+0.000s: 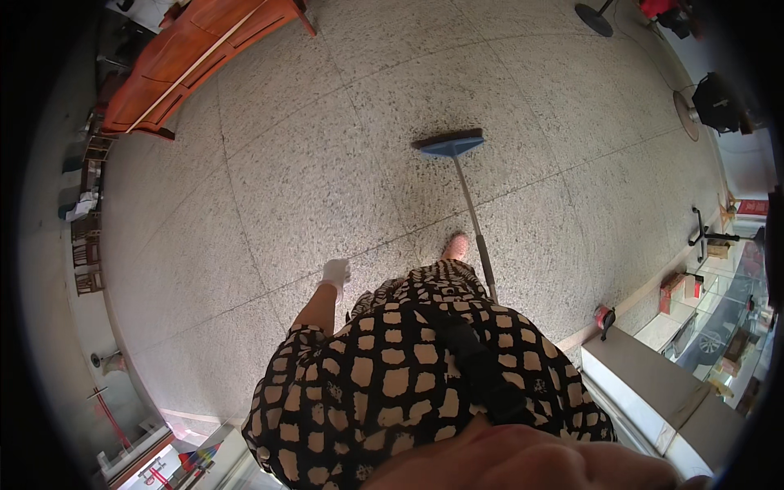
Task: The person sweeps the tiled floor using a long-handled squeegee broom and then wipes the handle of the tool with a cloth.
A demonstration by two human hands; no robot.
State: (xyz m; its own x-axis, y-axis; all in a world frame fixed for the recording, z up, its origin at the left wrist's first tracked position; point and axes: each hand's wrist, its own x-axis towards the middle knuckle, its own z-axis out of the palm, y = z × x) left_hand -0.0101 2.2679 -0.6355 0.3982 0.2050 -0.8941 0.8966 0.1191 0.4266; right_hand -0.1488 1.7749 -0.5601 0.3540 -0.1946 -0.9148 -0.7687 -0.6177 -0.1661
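Note:
My left hand (336,275), in a white glove, hangs in front of my body at the left. Its fingers look loosely apart, and I see nothing in them. A push broom (454,147) with a blue head and dark bristles rests on the speckled floor ahead. The broom's grey pole runs back toward me, and its dark grip (484,257) disappears behind my patterned black and beige clothing (408,351). My right hand is out of sight, so what it touches is hidden. A pinkish foot or shoe (456,246) shows just left of the pole.
A long orange-red wooden bench (184,69) stands at the far left, with a pale stick along it. At the far right are a fan (690,114) and a round black stand base (594,20). A glass display case (702,327) and a grey ledge (645,367) line the right.

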